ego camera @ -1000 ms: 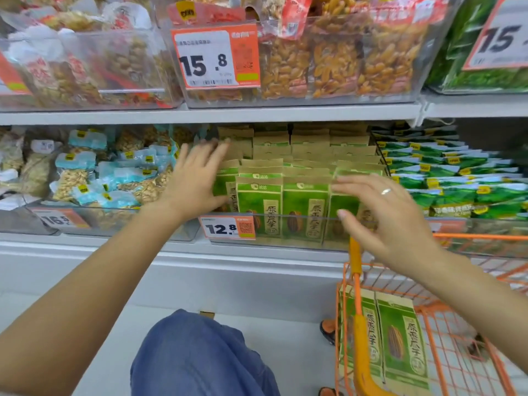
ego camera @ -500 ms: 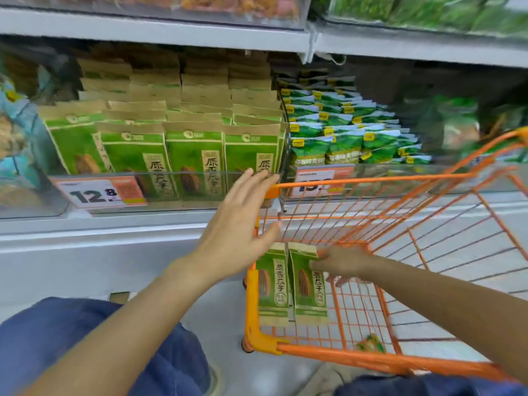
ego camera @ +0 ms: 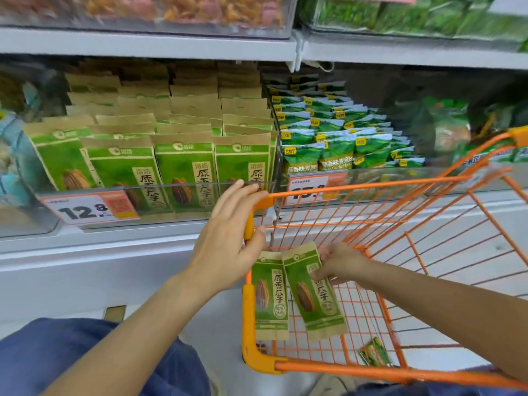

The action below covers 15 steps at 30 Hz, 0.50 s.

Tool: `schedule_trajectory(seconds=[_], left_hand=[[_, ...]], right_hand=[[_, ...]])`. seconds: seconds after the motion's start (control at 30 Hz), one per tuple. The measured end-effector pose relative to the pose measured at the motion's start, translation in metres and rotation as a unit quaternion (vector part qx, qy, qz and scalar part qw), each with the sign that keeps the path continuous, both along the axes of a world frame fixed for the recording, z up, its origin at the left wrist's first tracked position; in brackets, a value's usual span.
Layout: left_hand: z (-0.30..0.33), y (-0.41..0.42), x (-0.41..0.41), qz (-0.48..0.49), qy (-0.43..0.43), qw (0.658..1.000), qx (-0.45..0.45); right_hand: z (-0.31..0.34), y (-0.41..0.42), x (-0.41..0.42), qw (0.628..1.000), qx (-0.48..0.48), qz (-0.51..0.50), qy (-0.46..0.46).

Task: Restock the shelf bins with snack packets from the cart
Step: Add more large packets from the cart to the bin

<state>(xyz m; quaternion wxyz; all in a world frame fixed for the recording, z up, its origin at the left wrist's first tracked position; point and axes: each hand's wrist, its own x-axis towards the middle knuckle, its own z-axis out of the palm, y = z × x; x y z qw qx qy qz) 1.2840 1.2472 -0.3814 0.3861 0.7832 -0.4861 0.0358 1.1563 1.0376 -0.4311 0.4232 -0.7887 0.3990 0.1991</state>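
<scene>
the right hand (ego camera: 338, 264), at centre right of the frame inside the orange cart (ego camera: 371, 370), pinches the upper edge of a green seed packet (ego camera: 313, 292), which tilts beside a second green packet (ego camera: 271, 298) standing upright against the cart's left corner. the left hand (ego camera: 228, 247), at centre frame, is spread with fingers straight, thumb near the cart's corner post, holding nothing. at upper left of the frame, the clear shelf bin (ego camera: 200, 185) holds rows of matching packets behind a price tag (ego camera: 88, 208) reading 12.8. a neighbouring bin of pea packets (ego camera: 334, 138) sits at upper centre right.
</scene>
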Motion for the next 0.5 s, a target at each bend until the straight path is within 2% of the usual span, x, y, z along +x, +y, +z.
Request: schedule_trajectory(seconds=[0.07,0.1,0.17,0.23,0.3,0.37,0.4,0.5], left_hand=[[0.006,0.000,-0.001,-0.008,0.043,0.998,-0.046],[0.012,0.002,-0.002,-0.008,0.092,0.992,-0.086],[0.030,0.005,-0.001,-0.009,0.202,0.964,-0.173],[0.051,0.010,0.005,-0.001,0.263,0.943,-0.207],[0.073,0.016,0.012,-0.002,0.341,0.921,-0.187],[0.095,0.025,0.017,-0.009,0.441,0.888,-0.130],[0.106,0.032,0.018,-0.008,0.457,0.883,-0.105],[0.130,0.061,0.024,-0.010,0.432,0.899,-0.068]], right_hand=[[0.035,-0.003,0.004,0.988,-0.106,0.113,-0.025],[0.055,-0.001,0.005,0.981,-0.114,0.140,-0.066],[0.095,0.005,0.002,0.976,-0.045,0.135,-0.164],[0.129,0.016,-0.001,0.960,0.045,0.100,-0.256],[0.153,0.030,0.004,0.940,0.095,0.086,-0.316],[0.170,0.050,0.017,0.920,0.134,0.086,-0.358],[0.175,0.060,0.026,0.912,0.148,0.088,-0.372],[0.185,0.093,0.054,0.896,0.176,0.108,-0.394]])
